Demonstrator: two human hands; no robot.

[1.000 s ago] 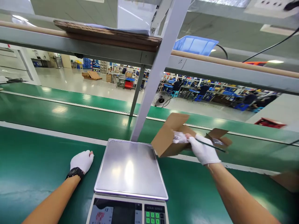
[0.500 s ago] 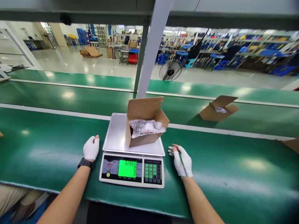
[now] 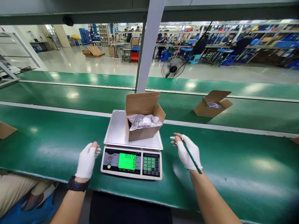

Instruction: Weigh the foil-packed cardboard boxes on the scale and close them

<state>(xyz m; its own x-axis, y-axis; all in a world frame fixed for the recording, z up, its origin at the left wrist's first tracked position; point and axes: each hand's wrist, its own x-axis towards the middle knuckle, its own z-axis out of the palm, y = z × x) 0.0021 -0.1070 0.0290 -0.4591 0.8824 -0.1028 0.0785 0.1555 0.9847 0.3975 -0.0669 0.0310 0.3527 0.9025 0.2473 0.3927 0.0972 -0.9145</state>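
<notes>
An open cardboard box [image 3: 141, 134] sits on the metal pan [image 3: 115, 130] of a digital scale [image 3: 132, 176]. Clear bubble wrap [image 3: 144, 122] with something whitish inside fills the box. The green display [image 3: 127, 161] reads about 0.5575. Left of the scale, my left hand [image 3: 87, 160], in a white glove with bare thumb tip, has its fingers curled closed; no object shows in it. To the right, my gloved right hand [image 3: 188, 151] grips a thin dark green pen-like stick [image 3: 192, 158], which lies back over the wrist. Neither hand touches the box.
A second open box [image 3: 207, 109] with wrapped contents stands on the green bench at the back right. Part of another carton [image 3: 7, 130] shows at the left edge. A white post [image 3: 149, 46] rises behind the scale, and a fan [image 3: 173, 67] stands beyond.
The display went from about 0.2865 to 0.5575. My left hand has drawn back toward me, and my right hand has shifted slightly right with the stick. The view has also shifted.
</notes>
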